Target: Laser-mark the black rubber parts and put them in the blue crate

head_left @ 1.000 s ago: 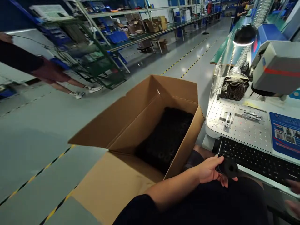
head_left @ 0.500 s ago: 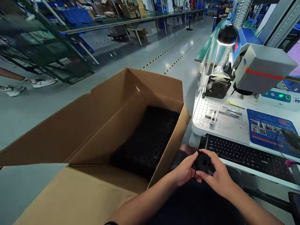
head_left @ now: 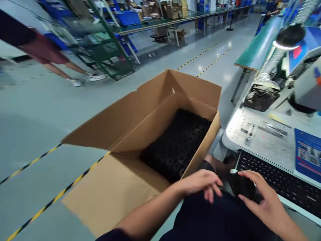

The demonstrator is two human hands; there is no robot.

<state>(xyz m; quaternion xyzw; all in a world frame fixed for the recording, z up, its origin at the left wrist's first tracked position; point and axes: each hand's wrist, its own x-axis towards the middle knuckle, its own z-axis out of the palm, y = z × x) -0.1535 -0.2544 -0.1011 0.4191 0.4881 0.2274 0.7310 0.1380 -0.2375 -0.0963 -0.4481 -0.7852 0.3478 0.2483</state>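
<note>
My right hand (head_left: pixel 269 204) grips a small black part (head_left: pixel 242 185), with the thumb below and the fingers above it. The part is blurred, and a pale spot shows at its upper corner. To the left, my left hand (head_left: pixel 202 184) holds nothing; its fingers are loosely bent and apart, close to the near right wall of an open cardboard box (head_left: pixel 140 113). Inside that box lie many black parts (head_left: pixel 173 147) packed side by side, round openings showing on some of them.
On the right, a white workbench carries a keyboard (head_left: pixel 281 180), a perforated metal plate (head_left: pixel 255 134), a blue mat (head_left: pixel 308 147), a fan (head_left: pixel 262 98) and a lamp (head_left: pixel 289 35). A person's legs (head_left: pixel 60 62) show at far left by a green rack (head_left: pixel 112 47).
My left hand has let go of the black part and moved left, apart from it. The part stays in my right hand. The view has swung left, showing more of the person by the rack.
</note>
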